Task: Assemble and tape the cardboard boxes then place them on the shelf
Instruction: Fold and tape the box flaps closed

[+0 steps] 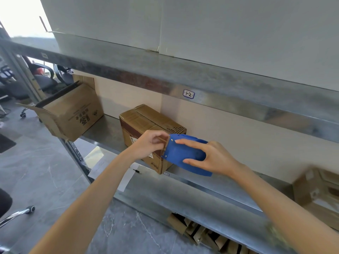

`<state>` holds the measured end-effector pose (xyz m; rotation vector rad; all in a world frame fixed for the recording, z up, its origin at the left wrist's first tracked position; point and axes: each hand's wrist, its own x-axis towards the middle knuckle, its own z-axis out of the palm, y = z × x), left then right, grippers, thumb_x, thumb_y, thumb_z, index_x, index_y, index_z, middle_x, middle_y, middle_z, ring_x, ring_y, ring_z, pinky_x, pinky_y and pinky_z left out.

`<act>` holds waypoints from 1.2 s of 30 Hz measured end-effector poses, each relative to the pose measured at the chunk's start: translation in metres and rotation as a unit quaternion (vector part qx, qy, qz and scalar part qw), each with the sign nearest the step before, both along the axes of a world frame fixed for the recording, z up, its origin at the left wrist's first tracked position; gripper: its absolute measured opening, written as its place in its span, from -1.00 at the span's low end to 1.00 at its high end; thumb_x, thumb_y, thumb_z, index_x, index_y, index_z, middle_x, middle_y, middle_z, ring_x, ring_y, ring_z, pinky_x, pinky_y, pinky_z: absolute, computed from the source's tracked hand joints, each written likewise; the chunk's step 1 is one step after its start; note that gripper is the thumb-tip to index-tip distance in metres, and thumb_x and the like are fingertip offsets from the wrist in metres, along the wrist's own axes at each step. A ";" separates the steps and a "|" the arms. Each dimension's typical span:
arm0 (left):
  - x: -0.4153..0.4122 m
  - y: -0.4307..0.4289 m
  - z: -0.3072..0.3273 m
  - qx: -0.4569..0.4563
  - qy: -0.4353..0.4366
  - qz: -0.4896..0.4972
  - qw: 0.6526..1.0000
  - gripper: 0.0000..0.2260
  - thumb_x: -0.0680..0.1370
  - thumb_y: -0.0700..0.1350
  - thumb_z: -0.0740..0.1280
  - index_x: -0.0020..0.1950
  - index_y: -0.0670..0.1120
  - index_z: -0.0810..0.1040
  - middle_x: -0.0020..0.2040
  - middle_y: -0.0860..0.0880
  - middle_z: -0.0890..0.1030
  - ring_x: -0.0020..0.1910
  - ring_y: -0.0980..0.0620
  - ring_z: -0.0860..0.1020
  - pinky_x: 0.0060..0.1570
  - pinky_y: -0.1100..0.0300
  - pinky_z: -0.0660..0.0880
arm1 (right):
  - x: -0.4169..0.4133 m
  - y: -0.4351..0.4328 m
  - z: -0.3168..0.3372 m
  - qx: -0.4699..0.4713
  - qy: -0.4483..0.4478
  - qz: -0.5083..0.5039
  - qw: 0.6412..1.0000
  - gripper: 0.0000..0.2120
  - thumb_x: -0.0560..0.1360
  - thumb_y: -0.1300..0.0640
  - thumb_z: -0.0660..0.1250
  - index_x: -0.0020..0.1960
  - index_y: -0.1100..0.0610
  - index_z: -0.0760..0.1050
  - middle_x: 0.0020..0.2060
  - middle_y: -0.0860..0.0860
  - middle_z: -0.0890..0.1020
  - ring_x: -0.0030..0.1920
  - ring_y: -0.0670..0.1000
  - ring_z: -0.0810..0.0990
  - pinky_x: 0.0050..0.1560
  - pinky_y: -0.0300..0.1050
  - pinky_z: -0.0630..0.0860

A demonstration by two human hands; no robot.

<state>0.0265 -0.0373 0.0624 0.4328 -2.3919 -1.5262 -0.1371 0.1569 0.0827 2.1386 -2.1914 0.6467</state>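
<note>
Firmly, right hand (214, 158) grips dispenser (183, 153), left (149, 144) pinches tape (163, 143).

Free shelf deck (183, 173) right of the sealed box (146, 121) as far as the blurred box (315, 191), steel beam (183, 77) overhead

**Metal, board and plastic as we see them**

We see the shelf (229, 191) as bare sheet metal, grey and dull, with a mottled, faintly reflective face. The cardboard box (146, 118) on it is matt brown corrugated board with its fluted edge showing at one corner. A darker tape band (132, 128) across its end looks slightly glossier. The tape dispenser (185, 153) is smooth blue plastic with a soft sheen. The open box (73, 110) is the same matt board, printed in dark ink. The white panels (238, 33) above look matt and smooth. The floor (36, 171) is smooth grey veined tile and the chair leg (16, 215) is bright chrome. The blurred box (315, 195) is probably cardboard too.
</note>
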 end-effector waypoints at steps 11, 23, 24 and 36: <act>-0.022 0.009 -0.006 -0.043 -0.010 0.030 0.999 -0.59 0.45 -0.54 0.25 0.17 -0.17 0.60 0.07 -0.10 0.66 0.07 0.04 0.61 0.09 0.25 0.54 | -0.016 0.010 -0.005 0.072 -0.047 0.008 0.996 -0.49 0.56 -0.18 0.25 0.38 -0.51 0.08 -0.50 -0.02 0.36 -0.42 0.02 0.39 -0.33 -0.22 0.34; -0.042 0.020 0.002 -0.042 -0.004 0.036 0.998 -0.54 0.48 -0.52 0.25 0.25 -0.10 0.54 0.15 -0.11 0.61 0.07 -0.03 0.64 0.05 0.15 0.59 | -0.029 0.016 0.000 0.083 -0.010 -0.009 0.996 -0.57 0.58 -0.23 0.19 0.38 -0.44 0.12 -0.41 0.10 0.45 -0.35 0.01 0.42 -0.34 -0.25 0.28; -0.043 0.020 0.002 -0.041 -0.003 0.039 0.998 -0.54 0.48 -0.52 0.25 0.26 -0.10 0.54 0.16 -0.10 0.61 0.07 -0.03 0.64 0.05 0.14 0.60 | -0.029 0.016 0.001 0.079 -0.001 -0.013 0.997 -0.56 0.56 -0.25 0.20 0.38 -0.43 0.12 -0.42 0.07 0.43 -0.38 -0.02 0.40 -0.36 -0.26 0.24; -0.026 0.029 0.003 -0.061 0.023 0.112 0.992 -0.59 0.48 -0.53 0.23 0.20 -0.16 0.58 -0.12 -0.07 0.65 -0.16 0.09 0.63 -0.09 0.32 0.54 | -0.024 0.015 0.003 0.073 0.058 -0.010 0.996 -0.45 0.51 -0.24 0.27 0.40 -0.43 0.07 -0.48 0.01 0.38 -0.48 -0.06 0.34 -0.41 -0.29 0.18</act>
